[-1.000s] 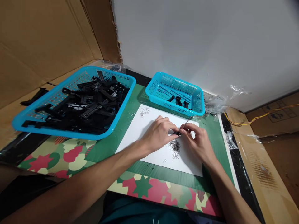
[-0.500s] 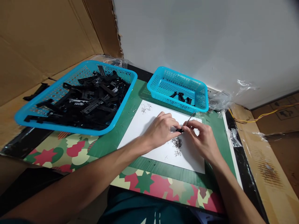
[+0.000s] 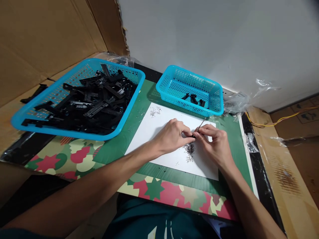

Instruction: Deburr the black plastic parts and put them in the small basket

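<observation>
Over the white sheet [image 3: 159, 127], my left hand [image 3: 174, 134] pinches a small black plastic part [image 3: 193, 136] between thumb and fingers. Most of that part is hidden by the fingertips. My right hand [image 3: 213, 139] is closed on a thin metal tool [image 3: 202, 122], possibly tweezers, whose slender end sticks up and away from me. The right fingertips meet the black part, and what happens at the contact is too small to tell. Just below the hands lies a pile of tiny bent metal wires [image 3: 189, 149], and a smaller scatter of wires [image 3: 155, 112] is at the sheet's far left.
A large blue basket [image 3: 127, 124] heaped with black plastic parts [image 3: 99, 99] stands at left. Beyond the sheet is a smaller blue basket [image 3: 174, 96] with several black pieces [image 3: 193, 99]. Cardboard [image 3: 54, 39] and a pale wall [image 3: 199, 33] bound the table; a yellow cable [image 3: 274, 120] runs at right.
The view has shifted slightly. Both hands stay together over the sheet with the same part and tool, the left fingers now covering more of the part.
</observation>
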Motion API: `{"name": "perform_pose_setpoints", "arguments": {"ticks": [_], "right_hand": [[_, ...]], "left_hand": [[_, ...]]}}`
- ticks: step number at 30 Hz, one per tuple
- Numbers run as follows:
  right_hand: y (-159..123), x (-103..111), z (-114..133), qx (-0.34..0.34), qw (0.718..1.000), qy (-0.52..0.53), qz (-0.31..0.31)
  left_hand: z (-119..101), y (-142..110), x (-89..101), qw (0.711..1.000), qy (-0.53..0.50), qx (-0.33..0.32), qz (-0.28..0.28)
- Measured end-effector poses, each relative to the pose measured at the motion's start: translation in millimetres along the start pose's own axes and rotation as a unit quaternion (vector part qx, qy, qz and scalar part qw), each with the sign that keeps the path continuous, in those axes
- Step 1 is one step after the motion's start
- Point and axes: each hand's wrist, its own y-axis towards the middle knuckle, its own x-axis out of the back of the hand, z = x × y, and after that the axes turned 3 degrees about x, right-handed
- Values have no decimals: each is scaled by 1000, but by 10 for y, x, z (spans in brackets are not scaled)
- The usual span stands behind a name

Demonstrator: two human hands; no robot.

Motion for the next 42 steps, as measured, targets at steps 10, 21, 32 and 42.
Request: {"name": "perform_pose_setpoints", "arguments": {"ticks": [10,21,32,42], "right_hand": [[-20,40,-5,-23,998,48,17],[-28,18,27,-38,999,32,-1],[-70,-72,21,-52,997,42,-22],[-84,235,-31,-80,996,-30,39]], "left_hand": [[-48,9,33,1000,-10,1,-24],[-15,-3,12,999,17,-28,-27],[-1,10,11,1000,9,-3,-20],[-53,1,163,991,30,17,-131]]}}
